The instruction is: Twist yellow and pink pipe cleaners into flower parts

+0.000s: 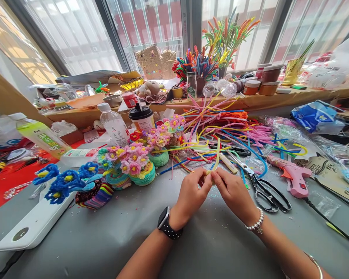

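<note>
Near the middle of the grey table, my left hand (193,195) and my right hand (234,195) meet at the fingertips, both pinching a pale yellow pipe cleaner (218,153). One end of it sticks up between them; the part under the fingers is mostly hidden. A bit of blue shows beside the yellow at my fingertips. Black-handled scissors (269,193) lie open to the right of my right hand. Left of my left hand stand small pots with pink fuzzy flowers (135,159) and a striped pot with blue fuzzy flowers (68,178).
A pink glue gun (295,176) with a black cord lies at the right. Behind my hands is a heap of coloured pipe cleaners (221,120). A water bottle (113,122), a lidded cup (141,117) and a white device (35,224) stand or lie leftward. Jars line the windowsill (293,97).
</note>
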